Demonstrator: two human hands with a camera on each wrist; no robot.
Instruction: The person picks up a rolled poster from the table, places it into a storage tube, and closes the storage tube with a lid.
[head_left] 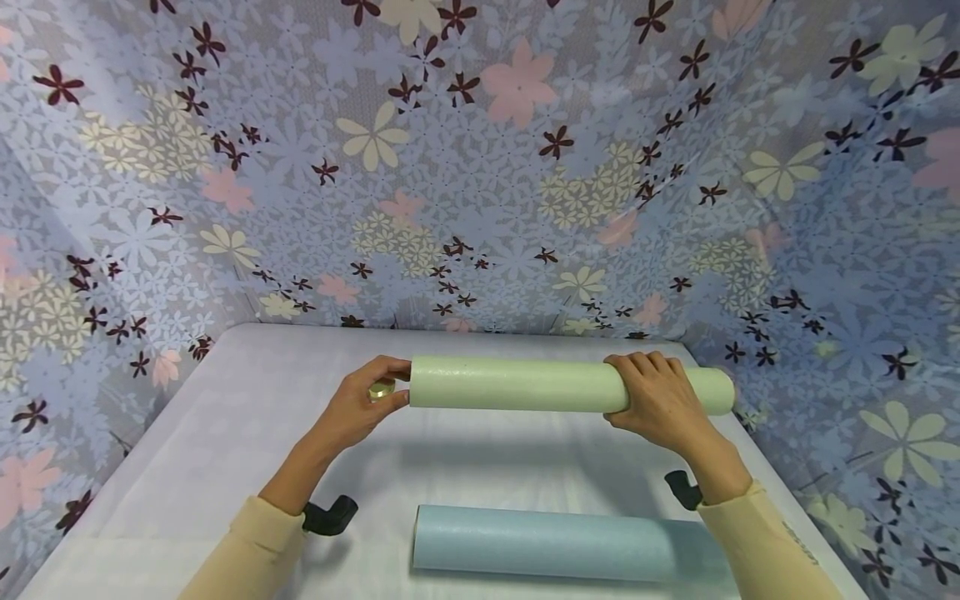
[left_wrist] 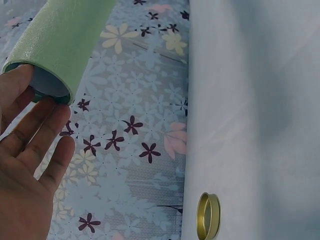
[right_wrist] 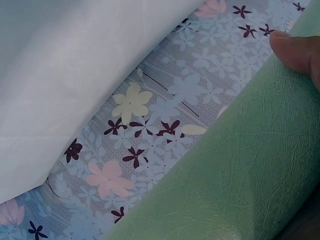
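Note:
A long pale green tube (head_left: pixel 517 385) with a crinkled surface is held level above the white table, between both hands. My left hand (head_left: pixel 352 412) is at its left end, thumb and fingertips at the rim. In the left wrist view that end of the tube (left_wrist: pixel 65 42) shows a hollow opening, and the left hand (left_wrist: pixel 30 170) has fingertips against its edge. My right hand (head_left: pixel 656 400) grips the tube near its right end, fingers over the top. A shallow gold ring-like cap (left_wrist: pixel 208 217) lies on the table, seen between the left thumb and fingers in the head view.
A light blue tube (head_left: pixel 540 546) lies across the white table (head_left: pixel 247 400) near the front, partly behind the right sleeve. Floral fabric (head_left: pixel 480 183) hangs behind the table and at both sides. A black strap piece (head_left: pixel 330 515) sticks out at the left wrist.

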